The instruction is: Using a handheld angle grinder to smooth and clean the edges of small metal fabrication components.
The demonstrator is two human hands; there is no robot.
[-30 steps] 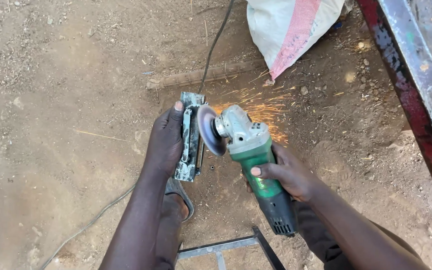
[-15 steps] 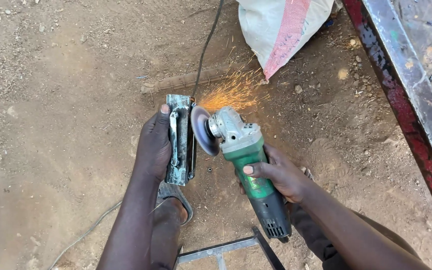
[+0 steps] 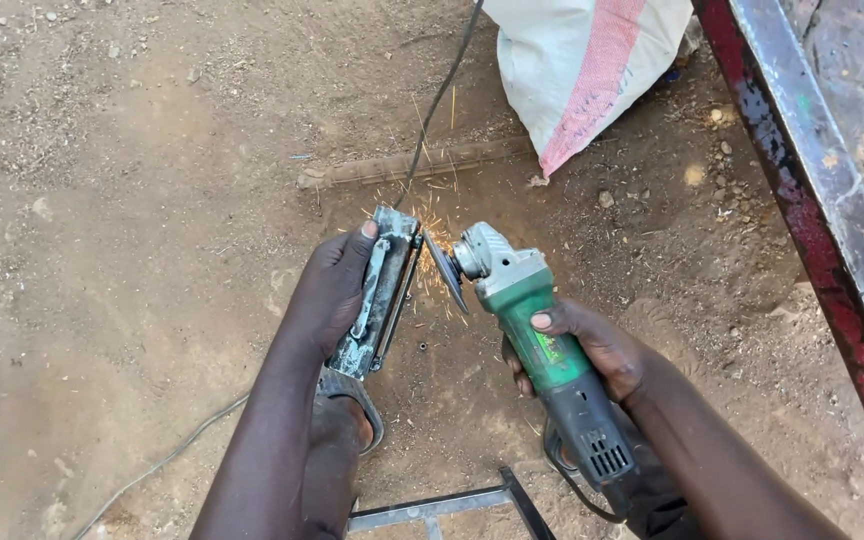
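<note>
Green-bodied angle grinder (image 3: 532,330) is clamped in the right hand (image 3: 592,345), fingers wrapped round its middle, grey head and disc (image 3: 447,272) sticking out of the grip toward 11 o'clock. Left hand (image 3: 327,295) is closed on a scuffed metal bracket (image 3: 382,290), which stands on end on the dirt ground (image 3: 132,250) and runs up past the fingers toward 1 o'clock, thumb along its top. Disc edge meets the bracket's upper right side, sparks (image 3: 427,225) flying toward 12; a white-and-red sack (image 3: 582,70) lies well apart at 1 o'clock.
</note>
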